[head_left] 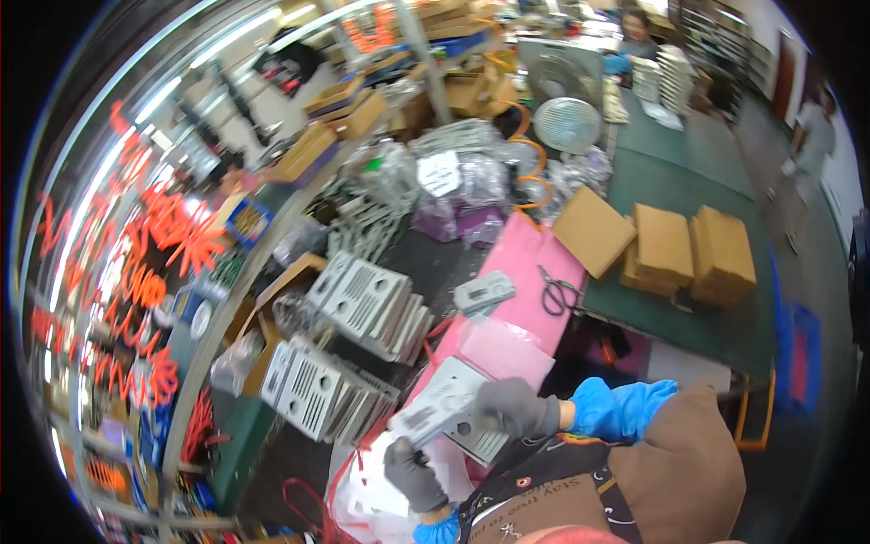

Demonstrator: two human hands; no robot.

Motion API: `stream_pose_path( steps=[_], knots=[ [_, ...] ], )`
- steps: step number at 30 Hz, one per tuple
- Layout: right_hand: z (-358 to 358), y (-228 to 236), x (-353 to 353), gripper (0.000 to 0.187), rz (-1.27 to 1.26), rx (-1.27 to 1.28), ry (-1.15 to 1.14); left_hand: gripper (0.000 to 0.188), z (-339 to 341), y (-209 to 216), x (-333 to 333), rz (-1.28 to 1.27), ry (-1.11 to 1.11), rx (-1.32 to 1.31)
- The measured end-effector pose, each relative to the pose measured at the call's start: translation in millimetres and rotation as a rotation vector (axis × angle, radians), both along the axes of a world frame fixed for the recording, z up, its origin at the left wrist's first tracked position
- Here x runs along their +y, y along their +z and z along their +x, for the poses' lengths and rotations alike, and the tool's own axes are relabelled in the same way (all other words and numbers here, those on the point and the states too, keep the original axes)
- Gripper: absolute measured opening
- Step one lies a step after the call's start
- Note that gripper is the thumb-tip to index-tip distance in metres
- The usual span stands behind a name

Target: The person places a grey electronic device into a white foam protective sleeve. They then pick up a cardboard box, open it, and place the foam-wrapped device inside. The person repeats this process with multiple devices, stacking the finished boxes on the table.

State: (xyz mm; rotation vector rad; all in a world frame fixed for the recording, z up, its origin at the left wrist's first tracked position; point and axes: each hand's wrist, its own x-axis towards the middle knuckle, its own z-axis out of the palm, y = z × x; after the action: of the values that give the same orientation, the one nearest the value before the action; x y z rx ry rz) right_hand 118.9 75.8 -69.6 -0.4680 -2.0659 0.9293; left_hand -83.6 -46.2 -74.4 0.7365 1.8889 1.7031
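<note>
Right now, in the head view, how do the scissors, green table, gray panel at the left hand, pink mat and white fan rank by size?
1. Green table
2. Pink mat
3. Gray panel and white fan: too alike to rank
4. Scissors

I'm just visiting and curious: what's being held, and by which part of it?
A pale grey panel: the left hand holds its lower-left end. The right hand is near its other end; whether it grips cannot be told.

Left grip (pixel 414 475) low from where I stand, gray-gloved, fingers bent, angled upward. Right grip (pixel 518 408) higher, also gray-gloved, fingers curled, reaching inward. Right forearm (pixel 618 408) blue-sleeved, elbow out; bare right wrist (pixel 567 414) strip visible.
</note>
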Motion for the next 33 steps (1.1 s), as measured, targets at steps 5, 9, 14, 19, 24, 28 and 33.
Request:
stream_pose_path(
  steps=[5,9,14,19,24,28,33],
  knots=[
    [6,-20,-2,0.046,-0.765,-0.255,-0.364,0.028,10,-1,-2,0.191,-0.074,-0.063],
    [2,-43,-9,0.042,-1.141,-0.012,-0.299,0.027,35,-7,2,0.183,-0.116,-0.158],
    [9,-33,-12,0.040,-1.229,0.157,-0.404,0.025,34,-22,9,0.134,-0.157,-0.010],
    [4,-25,-7,0.039,-1.342,0.255,-0.487,0.028,28,-39,10,0.068,-0.064,0.047],
    [5,-43,2,0.027,-0.858,-0.093,-0.523,0.012,29,-59,20,-0.041,-0.054,-0.144],
    [10,-78,7,0.019,-0.476,-0.455,-0.531,0.015,13,-77,9,-0.251,-0.133,-0.068],
    [1,-88,14,0.029,-0.654,-0.623,-0.309,0.028,-3,-100,-14,-0.351,-0.086,-0.072]
  ],
)
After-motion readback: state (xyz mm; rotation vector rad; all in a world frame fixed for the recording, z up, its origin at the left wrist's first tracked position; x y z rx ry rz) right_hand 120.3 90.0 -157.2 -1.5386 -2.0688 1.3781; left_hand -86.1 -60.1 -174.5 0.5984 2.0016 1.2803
